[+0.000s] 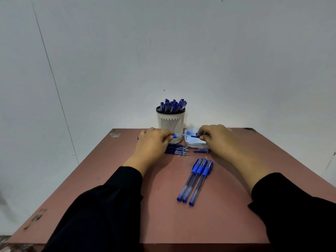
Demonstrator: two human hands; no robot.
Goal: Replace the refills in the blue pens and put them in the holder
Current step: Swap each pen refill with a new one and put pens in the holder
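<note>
My left hand point(153, 140) grips a blue pen barrel point(176, 136) held level in front of the holder. My right hand point(214, 137) pinches a dark refill point(194, 136) whose far end sits in the barrel's mouth, above the white tray point(189, 143). The white slotted holder point(171, 120) stands at the table's far edge with several capped blue pens in it. A bundle of loose refills point(179, 149) lies under my left hand's fingers. Three capped blue pens point(197, 180) lie side by side in the middle of the table.
A blue pen cap point(201, 151) lies just in front of the tray. The reddish table point(109, 206) butts against a pale wall. My black sleeves cover the near corners of the table.
</note>
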